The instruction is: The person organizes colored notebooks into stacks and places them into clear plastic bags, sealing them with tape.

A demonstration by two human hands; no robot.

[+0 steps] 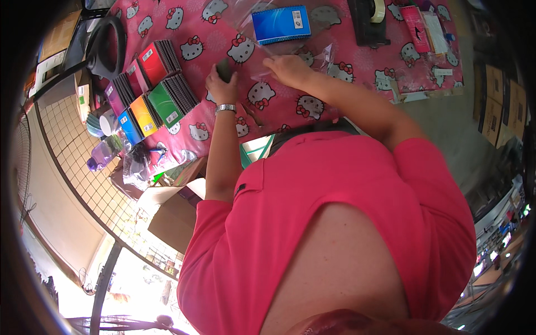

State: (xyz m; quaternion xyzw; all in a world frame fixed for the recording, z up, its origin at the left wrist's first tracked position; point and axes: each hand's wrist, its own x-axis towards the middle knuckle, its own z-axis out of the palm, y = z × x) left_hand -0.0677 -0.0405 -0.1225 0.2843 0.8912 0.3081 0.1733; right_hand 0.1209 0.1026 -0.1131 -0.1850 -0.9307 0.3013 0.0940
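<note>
My left hand (222,88) is closed round a small dark block (224,71), its kind hard to make out. To its right, my right hand (290,71) lies over the near edge of a clear plastic bag (324,56), the fingertips pinched together on the film. Just beyond that hand, a stack of blue spiral notebooks (281,24) rests on the plastic. Left of my left hand stand piles of spiral notebooks: red (152,61), green (166,104), yellow (143,116), blue (129,127) and purple (116,96).
A black tape dispenser (368,25) stands at the far right of the pink patterned tablecloth (192,72), near a pink packet (414,28). At the left edge are a purple bottle (103,154) and a wire grid (72,139). Cardboard boxes (492,106) are stacked at right.
</note>
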